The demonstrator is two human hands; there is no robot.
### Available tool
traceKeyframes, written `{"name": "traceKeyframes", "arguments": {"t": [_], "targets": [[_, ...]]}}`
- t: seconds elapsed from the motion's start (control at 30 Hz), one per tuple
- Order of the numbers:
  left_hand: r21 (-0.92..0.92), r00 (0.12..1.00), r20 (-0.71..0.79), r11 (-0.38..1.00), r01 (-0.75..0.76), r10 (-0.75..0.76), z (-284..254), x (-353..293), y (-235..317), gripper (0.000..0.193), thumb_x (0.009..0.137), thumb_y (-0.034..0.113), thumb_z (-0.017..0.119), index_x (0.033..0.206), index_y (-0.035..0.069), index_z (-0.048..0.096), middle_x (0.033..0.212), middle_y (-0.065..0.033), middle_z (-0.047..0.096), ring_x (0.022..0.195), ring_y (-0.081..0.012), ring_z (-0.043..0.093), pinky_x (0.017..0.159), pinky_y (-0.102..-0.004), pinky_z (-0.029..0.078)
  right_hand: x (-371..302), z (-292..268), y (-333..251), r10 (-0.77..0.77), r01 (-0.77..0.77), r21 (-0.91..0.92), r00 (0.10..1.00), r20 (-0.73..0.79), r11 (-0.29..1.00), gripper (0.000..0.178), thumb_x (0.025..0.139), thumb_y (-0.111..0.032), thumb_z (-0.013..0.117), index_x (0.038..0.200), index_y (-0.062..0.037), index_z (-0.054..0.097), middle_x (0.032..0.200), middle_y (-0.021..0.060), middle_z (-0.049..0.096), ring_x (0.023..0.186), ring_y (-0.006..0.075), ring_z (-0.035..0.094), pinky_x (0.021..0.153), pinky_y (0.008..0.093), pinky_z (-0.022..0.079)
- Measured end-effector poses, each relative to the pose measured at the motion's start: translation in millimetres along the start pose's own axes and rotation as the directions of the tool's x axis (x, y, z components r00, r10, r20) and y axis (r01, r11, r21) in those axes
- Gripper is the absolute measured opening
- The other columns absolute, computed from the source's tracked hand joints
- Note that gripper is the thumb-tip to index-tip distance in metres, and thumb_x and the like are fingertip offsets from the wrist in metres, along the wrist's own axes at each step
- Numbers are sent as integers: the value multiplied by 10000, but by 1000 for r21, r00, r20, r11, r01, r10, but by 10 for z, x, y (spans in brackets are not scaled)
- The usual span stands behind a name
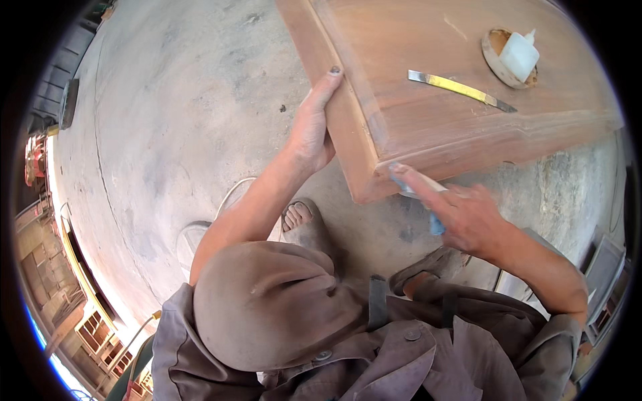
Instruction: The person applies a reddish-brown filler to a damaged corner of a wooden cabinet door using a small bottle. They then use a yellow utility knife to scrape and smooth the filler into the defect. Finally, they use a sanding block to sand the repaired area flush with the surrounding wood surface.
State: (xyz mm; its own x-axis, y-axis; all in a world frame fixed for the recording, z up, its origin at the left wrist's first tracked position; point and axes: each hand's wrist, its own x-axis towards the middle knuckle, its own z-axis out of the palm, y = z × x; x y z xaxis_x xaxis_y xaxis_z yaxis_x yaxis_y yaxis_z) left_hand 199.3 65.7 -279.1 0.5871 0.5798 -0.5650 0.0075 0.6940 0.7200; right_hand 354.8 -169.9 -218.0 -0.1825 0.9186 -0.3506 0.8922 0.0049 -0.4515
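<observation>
A brown wooden panel [428, 40] with a raised moulded edge lies in front of me, its near corner pointing toward me. My left hand [314, 127] grips the panel's left edge, thumb on top and the other fingers hidden beneath. Held in my right hand [461, 210] is a folded blue-and-white sheet [436, 224], which looks like sandpaper. The index finger reaches out and presses the sheet's tip against the near corner. On the panel lie a yellow utility knife [458, 88] and a round dish-like lid [496, 65] with a white plastic bottle [519, 56] on it.
Under the panel is a grey, stained concrete floor [180, 87], where my sandalled feet [301, 217] rest. A pale cable [231, 197] curves beside my left forearm. Wooden frames [93, 331] stand at the far left, and a grey framed panel [605, 271] leans at the right.
</observation>
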Motion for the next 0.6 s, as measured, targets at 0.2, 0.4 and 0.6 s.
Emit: {"name": "traceKeyframes", "arguments": {"t": [0.2,0.4,0.6], "targets": [[-66,1000,0,998,-2,2,158,-54,-70,727,1011,531,607,1499,13,456,1364,-204,618,1249,-300,648,1082,-444,546,-30,-78,121,-70,70,-77,998,-3,995,1055,753,-72,733,1694,-206,275,1231,53,772,772,267,745,503,373,512],[-21,996,-41,996,-84,83,299,-68,-90,726,998,544,606,1476,14,472,1305,-195,638,1216,-297,660,1049,-443,564,126,93,-68,-196,183,-128,975,-100,975,1024,812,-98,705,1707,-224,223,1374,82,710,759,289,743,522,388,530],[-38,995,-67,996,-79,76,216,-28,-120,686,1003,515,606,1457,16,482,1347,-202,620,1228,-305,644,1074,-451,532,57,7,-31,-39,38,13,996,81,999,1009,802,-96,725,1694,-230,273,1310,102,730,787,294,753,565,407,564]]}}
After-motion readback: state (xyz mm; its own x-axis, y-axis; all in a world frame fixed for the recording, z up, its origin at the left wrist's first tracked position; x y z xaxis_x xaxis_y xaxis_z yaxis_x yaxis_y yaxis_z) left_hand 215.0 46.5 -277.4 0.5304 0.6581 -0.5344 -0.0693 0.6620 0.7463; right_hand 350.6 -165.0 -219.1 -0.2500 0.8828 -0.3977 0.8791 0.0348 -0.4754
